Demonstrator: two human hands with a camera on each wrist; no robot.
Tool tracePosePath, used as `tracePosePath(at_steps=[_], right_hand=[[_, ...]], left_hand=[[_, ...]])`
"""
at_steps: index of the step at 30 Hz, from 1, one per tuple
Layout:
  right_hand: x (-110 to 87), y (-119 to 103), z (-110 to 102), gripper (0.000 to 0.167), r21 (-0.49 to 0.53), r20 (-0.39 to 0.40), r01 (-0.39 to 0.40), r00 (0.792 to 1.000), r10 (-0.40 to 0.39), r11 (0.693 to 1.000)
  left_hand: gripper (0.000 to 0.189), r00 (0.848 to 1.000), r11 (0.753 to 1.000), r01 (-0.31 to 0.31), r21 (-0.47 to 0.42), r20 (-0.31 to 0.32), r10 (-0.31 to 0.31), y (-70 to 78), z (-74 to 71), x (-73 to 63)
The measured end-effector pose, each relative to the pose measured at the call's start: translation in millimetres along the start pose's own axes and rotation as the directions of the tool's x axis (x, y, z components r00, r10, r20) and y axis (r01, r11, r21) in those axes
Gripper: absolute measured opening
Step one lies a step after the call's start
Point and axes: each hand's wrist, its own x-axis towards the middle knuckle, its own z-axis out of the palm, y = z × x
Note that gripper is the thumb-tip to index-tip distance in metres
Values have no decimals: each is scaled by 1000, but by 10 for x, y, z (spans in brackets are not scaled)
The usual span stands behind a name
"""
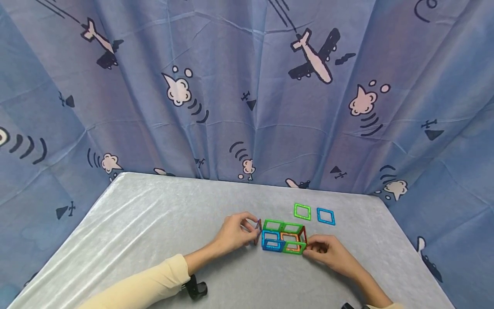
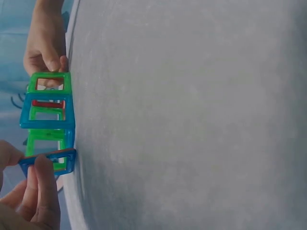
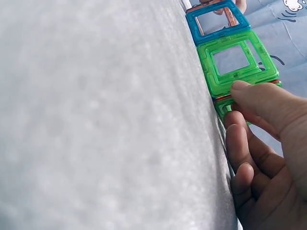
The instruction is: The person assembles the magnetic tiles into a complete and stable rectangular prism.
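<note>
Small square magnetic tiles with open centres form a box-like row on the table, with green tiles (image 1: 295, 243) at back and front, blue tiles (image 1: 264, 240) on the left, an orange tile (image 1: 283, 235) inside and a red tile (image 1: 305, 236) standing at the right end. My left hand (image 1: 234, 232) pinches an upright tile (image 2: 67, 154) between thumb and fingertips, close beside the row's left end; it shows blue with an orange-red edge. At the other end, my right hand (image 1: 332, 254) grips the corner, its thumb (image 3: 261, 98) on the green front tile and fingers bent at the red one.
Behind the row lie two loose tiles, a green square (image 1: 296, 210) and a blue square (image 1: 318, 215). A pale cloth covers the table (image 1: 154, 214). Beyond its back edge hangs a blue curtain (image 1: 224, 128) printed with planes.
</note>
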Motion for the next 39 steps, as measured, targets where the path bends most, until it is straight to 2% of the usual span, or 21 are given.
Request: tracePosePath(at_steps=[23,33,39], right_hand=[[-18,11,-8,7,-9,4,10,1000,-10,1000],[-11,21,3,9,1,2,23,1000,-23,1000],[-1,31,-16,8,-34,2,10,1000,-10,999]], left_hand=[[32,999,999,36,19,33,-36,71,117,19],[36,997,998,51,-26,57,-50,60,139,28],[36,996,994,67,-91,65,-61,56,147,43]])
